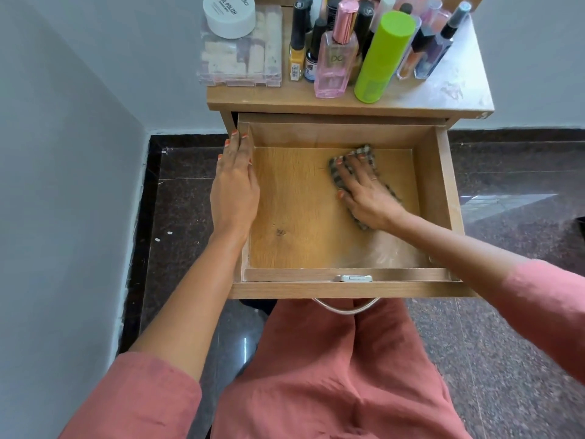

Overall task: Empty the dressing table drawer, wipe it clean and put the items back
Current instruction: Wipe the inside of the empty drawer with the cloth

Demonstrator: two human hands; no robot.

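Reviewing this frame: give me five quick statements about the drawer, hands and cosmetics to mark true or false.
1. The drawer is pulled open, with no cosmetics inside. True.
2. The left hand presses the cloth. False: the right hand presses it flat on the drawer floor; the left hand rests on the drawer's left wall.
3. The white jar sits on the clear box. True.
4. The green bottle lies in the drawer. False: it stands on the tabletop.
5. The cloth is plain white. False: it is checked.
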